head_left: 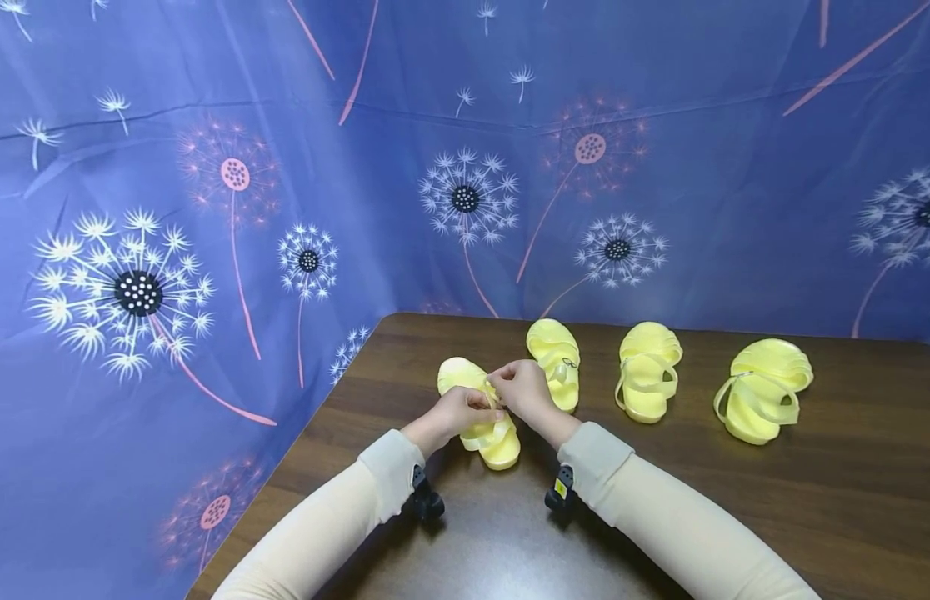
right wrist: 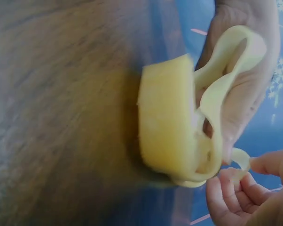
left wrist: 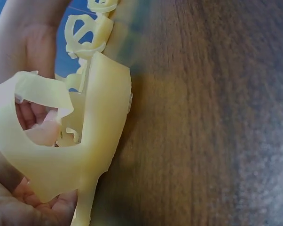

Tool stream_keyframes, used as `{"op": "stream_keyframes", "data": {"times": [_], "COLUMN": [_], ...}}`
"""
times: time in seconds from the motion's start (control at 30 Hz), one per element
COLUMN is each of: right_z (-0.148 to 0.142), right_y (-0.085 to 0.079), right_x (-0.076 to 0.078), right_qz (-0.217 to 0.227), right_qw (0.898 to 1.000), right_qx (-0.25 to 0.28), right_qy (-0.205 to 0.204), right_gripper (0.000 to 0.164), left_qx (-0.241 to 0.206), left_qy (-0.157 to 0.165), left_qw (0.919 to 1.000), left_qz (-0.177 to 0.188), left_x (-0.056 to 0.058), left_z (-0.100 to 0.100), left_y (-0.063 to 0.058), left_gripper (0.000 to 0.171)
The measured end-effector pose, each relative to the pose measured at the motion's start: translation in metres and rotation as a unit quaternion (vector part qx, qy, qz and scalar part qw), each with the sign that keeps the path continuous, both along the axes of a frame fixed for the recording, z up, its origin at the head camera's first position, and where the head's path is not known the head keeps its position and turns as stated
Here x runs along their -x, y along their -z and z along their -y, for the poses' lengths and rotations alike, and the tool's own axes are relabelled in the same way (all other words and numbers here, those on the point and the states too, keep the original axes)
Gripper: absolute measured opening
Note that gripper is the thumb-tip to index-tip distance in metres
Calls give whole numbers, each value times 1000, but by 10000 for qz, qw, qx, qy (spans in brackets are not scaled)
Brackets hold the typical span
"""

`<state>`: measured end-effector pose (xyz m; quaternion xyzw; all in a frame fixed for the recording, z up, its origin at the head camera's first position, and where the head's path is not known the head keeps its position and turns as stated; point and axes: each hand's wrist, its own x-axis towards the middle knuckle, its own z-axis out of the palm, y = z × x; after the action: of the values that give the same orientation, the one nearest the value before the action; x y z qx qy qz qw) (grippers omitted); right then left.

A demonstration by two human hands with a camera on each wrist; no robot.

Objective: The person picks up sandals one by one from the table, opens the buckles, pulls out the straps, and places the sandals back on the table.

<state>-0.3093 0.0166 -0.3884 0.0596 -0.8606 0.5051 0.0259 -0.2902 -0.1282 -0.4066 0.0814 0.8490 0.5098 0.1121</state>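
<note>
A yellow strappy sandal [head_left: 500, 454] lies on the table between both hands, its rounded toe end pointing away from me. My left hand [head_left: 459, 410] holds it by the straps from the left, thumb laid across the middle. From the right, my right hand [head_left: 523, 388] pinches a thin strap near the upper side. In the right wrist view, the thin strap end [right wrist: 242, 159] sits between thumb and fingers, and wider looped straps [right wrist: 216, 89] stand over the sole. Through a strap opening in the left wrist view, fingertips [left wrist: 45, 132] show; the sandal's upright side [left wrist: 106, 108] hides others.
Three more yellow sandals stand in a row to the right: one sandal [head_left: 552, 340] just behind my right hand, another sandal [head_left: 648, 398] further along, and a third sandal [head_left: 757, 417]. The brown wooden table [head_left: 855, 475] meets a blue dandelion-print cloth [head_left: 525, 50] behind.
</note>
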Motion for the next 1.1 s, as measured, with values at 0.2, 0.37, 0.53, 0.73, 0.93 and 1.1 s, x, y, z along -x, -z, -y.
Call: {"op": "stream_keyframes", "data": {"times": [0.2,0.37,0.53,0.73,0.93,1.1], "right_z": [-6,-15,-17,-14,-15,-19], "right_y": [-10,-17,-21,-14,-6,-2], "right_x": [0,2,-1,-6,-11,-13], "right_qz": [57,-807,-1258,-509,-134,27], "right_qw": [9999,9964,9920,9964,9942,9927], "right_qx": [-143,-141,-52,-404,-411,-553], "right_qy": [-57,217,66,-546,-988,-1070], "right_gripper": [18,20,16,13,15,17], "left_qx": [-5,-1,29,7,-186,-452], "left_qy": [-142,-131,-121,-120,-140,50], "left_qw": [9999,9999,9999,9999,9995,9978], "left_qz": [85,87,114,107,211,475], "left_x": [1,4,3,2,1,2], "left_z": [0,0,1,1,3,9], "left_y": [-1,-1,1,1,3,2], "left_gripper": [20,21,22,22,22,26]}}
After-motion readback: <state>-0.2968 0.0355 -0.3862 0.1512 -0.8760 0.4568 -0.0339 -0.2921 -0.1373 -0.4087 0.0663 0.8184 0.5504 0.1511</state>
